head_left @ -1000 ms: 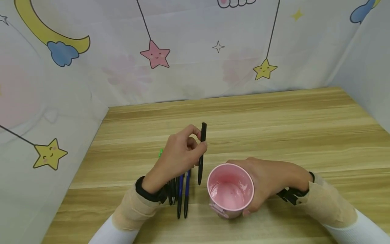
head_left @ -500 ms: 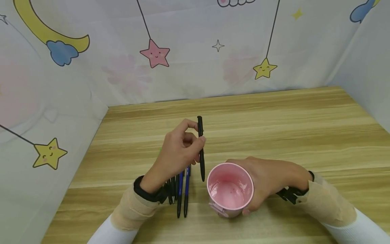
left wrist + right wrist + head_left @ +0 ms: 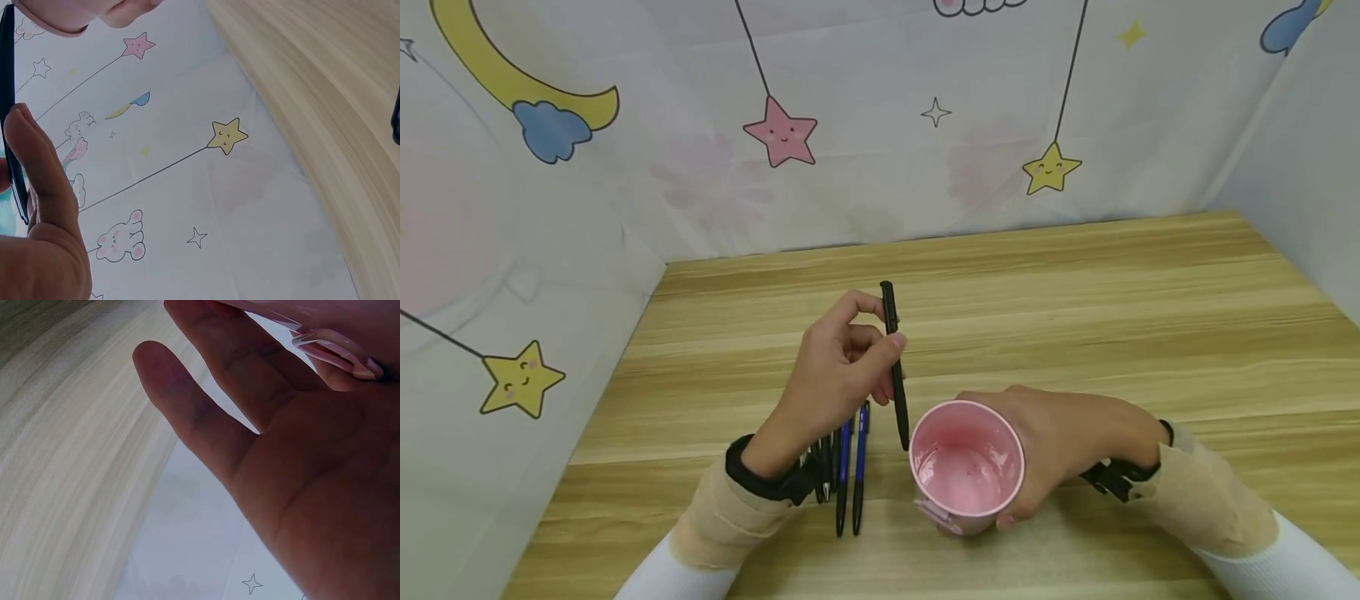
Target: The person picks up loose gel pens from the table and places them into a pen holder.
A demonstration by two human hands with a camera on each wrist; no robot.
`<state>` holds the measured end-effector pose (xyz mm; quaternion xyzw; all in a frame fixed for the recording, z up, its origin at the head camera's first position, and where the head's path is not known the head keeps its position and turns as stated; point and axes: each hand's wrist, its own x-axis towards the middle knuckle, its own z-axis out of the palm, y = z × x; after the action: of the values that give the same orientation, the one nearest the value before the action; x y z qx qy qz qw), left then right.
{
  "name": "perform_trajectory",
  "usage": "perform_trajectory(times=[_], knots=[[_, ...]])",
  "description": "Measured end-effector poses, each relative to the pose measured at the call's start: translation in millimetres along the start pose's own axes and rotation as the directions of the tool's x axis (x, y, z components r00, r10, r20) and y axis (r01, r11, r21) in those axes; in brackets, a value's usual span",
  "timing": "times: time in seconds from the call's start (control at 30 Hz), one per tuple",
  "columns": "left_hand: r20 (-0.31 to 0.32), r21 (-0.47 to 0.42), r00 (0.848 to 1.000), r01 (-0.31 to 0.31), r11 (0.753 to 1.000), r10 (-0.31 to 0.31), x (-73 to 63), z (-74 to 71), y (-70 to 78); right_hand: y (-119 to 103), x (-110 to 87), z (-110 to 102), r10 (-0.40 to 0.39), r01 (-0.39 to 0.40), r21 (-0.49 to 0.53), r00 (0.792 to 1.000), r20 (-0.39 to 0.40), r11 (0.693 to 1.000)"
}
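Observation:
In the head view my left hand point(image 3: 842, 358) pinches a black pen point(image 3: 896, 375) between thumb and fingers. The pen stands nearly upright, its lower tip close to the left rim of a pink cup point(image 3: 966, 467). My right hand point(image 3: 1045, 446) grips the cup from its right side; the cup's inside shows only its pink bottom and wall. The left wrist view shows the pen point(image 3: 7, 94) against the thumb, with part of the cup point(image 3: 59, 15) above. In the right wrist view the fingers of my right hand point(image 3: 250, 412) reach along the pink cup point(image 3: 350, 331).
Several pens, black ones and blue ones point(image 3: 860, 467), lie side by side on the wooden table point(image 3: 1075, 317) under and beside my left wrist. A white cloth point(image 3: 880, 192) printed with stars and a moon hangs behind the table and along its sides.
My left hand has risen slightly and shifted a little left. The pen's lower tip has swung right toward the cup, so its tilt has reversed. The right hand and cup have stayed put.

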<state>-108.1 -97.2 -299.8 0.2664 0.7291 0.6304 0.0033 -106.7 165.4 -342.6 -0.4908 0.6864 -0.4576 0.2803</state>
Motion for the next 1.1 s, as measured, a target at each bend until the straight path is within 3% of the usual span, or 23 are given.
perform_trajectory(times=[0.27,0.57,0.77,1.1], knots=[[0.042,-0.035,0.998,-0.041,0.999,0.042,-0.3,4.5,1.7,0,0.4,-1,0.004,-0.004,-0.022,1.000,-0.001,1.000],[0.126,0.102,0.992,-0.016,0.995,0.003,-3.3,8.3,-3.2,-1,0.1,0,-0.011,0.011,-0.089,1.000,-0.001,0.996],[0.192,0.234,0.980,-0.100,0.967,0.055,-4.7,13.0,-8.3,1,-1.0,-1,0.002,-0.002,-0.046,1.000,0.015,0.999],[0.206,0.267,0.973,-0.155,0.951,0.101,-2.8,14.2,-9.2,3,-0.7,-5,-0.070,0.070,-0.096,0.998,0.003,0.993]])
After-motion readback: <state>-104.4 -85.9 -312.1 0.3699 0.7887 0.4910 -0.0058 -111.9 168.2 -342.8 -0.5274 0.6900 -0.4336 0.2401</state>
